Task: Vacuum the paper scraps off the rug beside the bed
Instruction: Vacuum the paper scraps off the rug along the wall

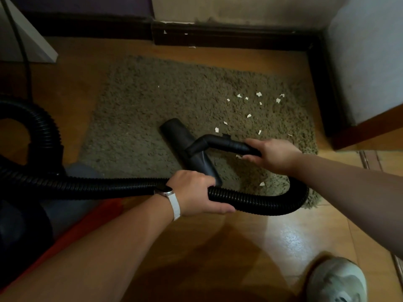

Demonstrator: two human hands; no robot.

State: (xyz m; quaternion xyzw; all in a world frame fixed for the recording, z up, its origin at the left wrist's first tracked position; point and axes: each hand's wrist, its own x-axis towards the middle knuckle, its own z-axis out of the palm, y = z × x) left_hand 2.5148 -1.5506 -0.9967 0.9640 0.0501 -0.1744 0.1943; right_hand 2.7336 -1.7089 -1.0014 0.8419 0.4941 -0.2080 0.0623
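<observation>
Black hose [250,199] in left hand [194,192]; right hand [272,155] apparently curled round wand [220,142].

Pale sneaker [337,282] on glossy wooden floor [272,236], dark skirting board [229,38] along far wall, white panel [32,35] upper left

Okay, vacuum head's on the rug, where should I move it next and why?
Probably slide the vacuum head forward and right. It rests on the rug, and most paper scraps lie beyond it on that side. Your right hand grips the wand, your left hand the hose, so a short push should reach them.
</observation>
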